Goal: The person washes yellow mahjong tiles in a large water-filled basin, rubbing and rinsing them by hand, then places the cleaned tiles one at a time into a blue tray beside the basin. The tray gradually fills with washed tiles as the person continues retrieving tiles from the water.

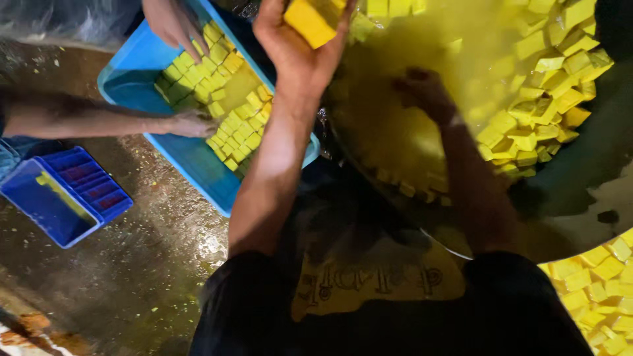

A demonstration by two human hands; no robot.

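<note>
My left hand (297,46) is raised over the near rim of a big basin (422,224) and grips a yellow block (308,21) between its fingers. My right hand (425,92) reaches into the cloudy yellow liquid (389,125) in that basin. Its fingers are curled and blurred by the liquid, so what they hold is not visible. Several yellow cubes (541,99) float packed together on the basin's right side.
A blue tray (191,165) at upper left holds rows of yellow cubes (231,105). Another person's two hands (191,122) (173,26) rest on them. A small blue crate (62,194) sits on the wet floor at left. More yellow cubes (600,290) lie at lower right.
</note>
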